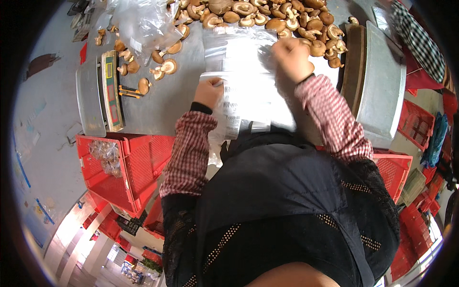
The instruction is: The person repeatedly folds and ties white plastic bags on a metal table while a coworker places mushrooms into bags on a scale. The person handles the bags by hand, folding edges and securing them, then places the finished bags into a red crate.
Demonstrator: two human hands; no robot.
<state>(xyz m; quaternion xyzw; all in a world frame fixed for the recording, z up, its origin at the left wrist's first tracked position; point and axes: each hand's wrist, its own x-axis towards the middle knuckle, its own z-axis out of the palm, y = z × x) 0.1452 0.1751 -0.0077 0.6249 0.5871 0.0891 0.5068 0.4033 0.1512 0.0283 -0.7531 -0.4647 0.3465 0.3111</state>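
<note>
Clear plastic bags with printed labels (233, 104) lie at the table's near edge, partly washed out by glare. My left hand (209, 92) grips the upper left corner of the top bag between thumb and fingers. My right hand (293, 59), blurred, is above the bags' upper right side, beside the mushroom pile; its fingers are curled, and whether they hold anything is unclear. A large heap of brown mushrooms (246, 9) spreads along the far side. Loose mushrooms (168, 66) lie on the metal table (157, 111) to the left, near crumpled clear plastic bags (143, 25).
Yellow-and-black scissors or pliers (131, 92) lie beside a wooden strip with coloured labels (112, 91) on the left. A metal tray-like plate (382, 86) stands at the right. Red plastic crates (129, 168) stand below, one with bagged goods (107, 156). A checked sleeve (417, 39) shows at the upper right.
</note>
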